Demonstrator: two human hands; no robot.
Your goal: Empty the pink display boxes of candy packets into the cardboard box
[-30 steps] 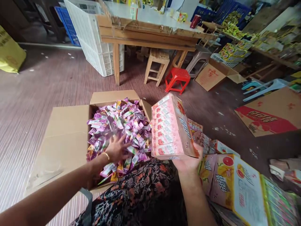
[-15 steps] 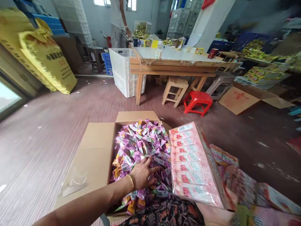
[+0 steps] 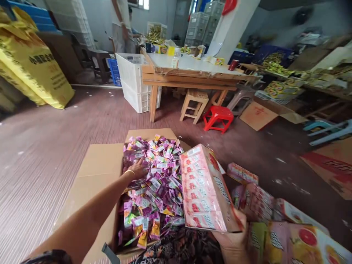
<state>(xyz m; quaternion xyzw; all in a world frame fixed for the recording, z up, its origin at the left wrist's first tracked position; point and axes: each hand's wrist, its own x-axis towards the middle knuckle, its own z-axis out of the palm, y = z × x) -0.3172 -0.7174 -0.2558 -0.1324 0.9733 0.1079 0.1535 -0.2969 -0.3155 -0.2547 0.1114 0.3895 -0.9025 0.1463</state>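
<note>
An open cardboard box (image 3: 96, 172) on the floor is heaped with purple and yellow sachets (image 3: 154, 183). My left hand (image 3: 139, 168), with a gold bangle on the wrist, is pushed into the heap near its far left side, fingers curled among the sachets. My right hand (image 3: 233, 242) holds a pink display carton (image 3: 205, 190) from below, tilted, with rows of red-and-white packets showing at its open face. The carton hangs just right of the box.
Pink and yellow cartons (image 3: 275, 223) are stacked at my lower right. Ahead stand a wooden table (image 3: 192, 75), a wooden stool (image 3: 194, 104), a red plastic stool (image 3: 218, 117) and a white crate (image 3: 134, 82). Yellow sacks (image 3: 33, 69) lean at left. A person (image 3: 121, 25) stands behind.
My left hand has moved from the near middle of the sachet heap to its far left part. The pink carton has stayed in my right hand. The view has swung slightly.
</note>
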